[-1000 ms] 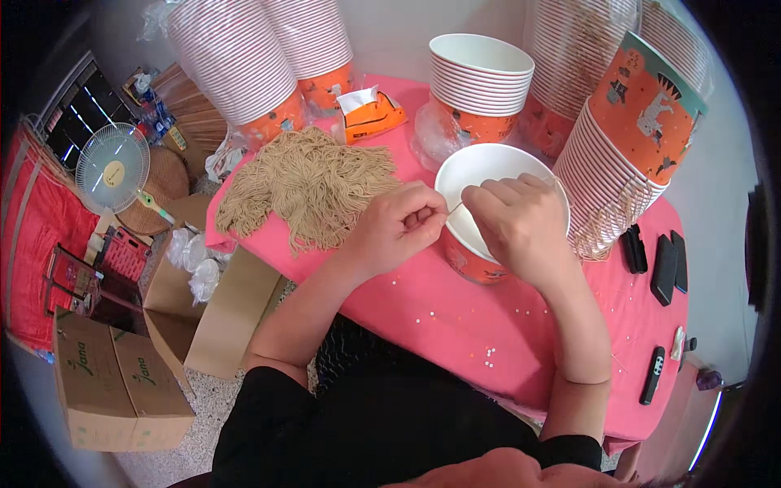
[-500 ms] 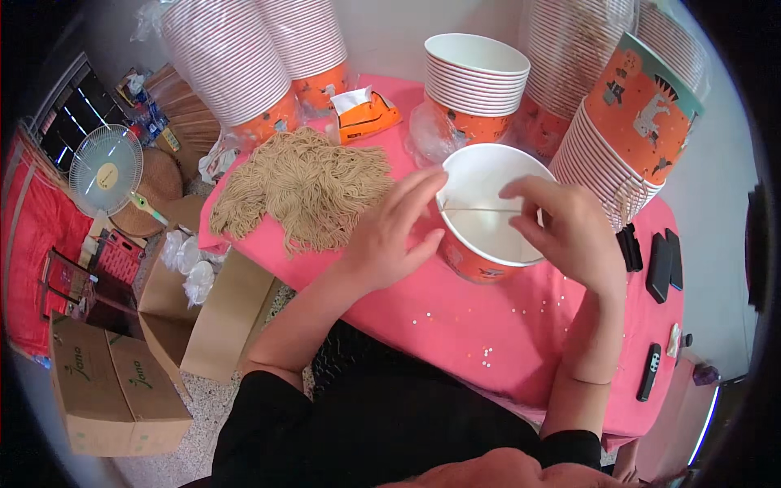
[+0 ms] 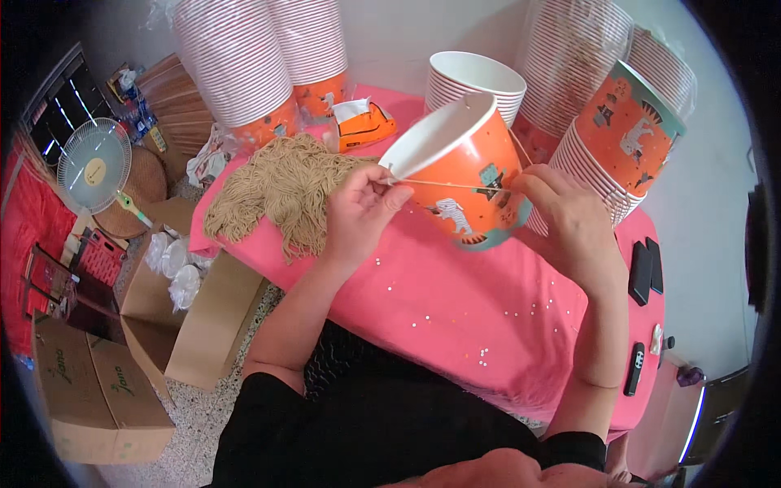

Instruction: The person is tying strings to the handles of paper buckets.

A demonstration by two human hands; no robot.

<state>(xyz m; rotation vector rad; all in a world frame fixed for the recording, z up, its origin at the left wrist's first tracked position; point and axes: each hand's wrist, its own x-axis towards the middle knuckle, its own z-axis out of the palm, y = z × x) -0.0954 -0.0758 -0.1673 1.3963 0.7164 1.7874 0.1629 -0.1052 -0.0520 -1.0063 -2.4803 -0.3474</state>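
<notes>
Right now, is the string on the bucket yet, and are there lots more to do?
Partly. The left hand pinches one string end at the bucket rim, and the right hand holds the other end on the far side, so this handle looks underway, not finished. Lots seem left: a string pile lies on the pink table, and tall stacks stand behind.

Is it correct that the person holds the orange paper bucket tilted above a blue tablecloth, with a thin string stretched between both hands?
Not quite. In the head view the tablecloth is pink, not blue. The rest holds: the orange paper bucket is tilted above it, and a thin string is stretched across the bucket between the left hand and the right hand.
</notes>
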